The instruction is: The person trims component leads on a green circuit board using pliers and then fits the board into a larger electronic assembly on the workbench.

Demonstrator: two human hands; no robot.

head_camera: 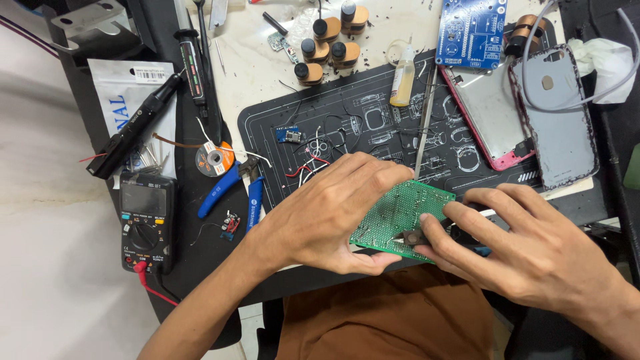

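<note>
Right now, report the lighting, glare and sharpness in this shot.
Head view: even, soft light with faint shadows; mild sheen on the grey phone back cover; the green perforated board and both hands, left and right, are sharp; wide-angle lens bows the edges; the multimeter is readable.

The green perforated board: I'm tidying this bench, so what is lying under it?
The green perforated board is held by the left hand above the black work mat, while the right hand presses small cutters on it. Anything directly beneath is hidden.
</note>
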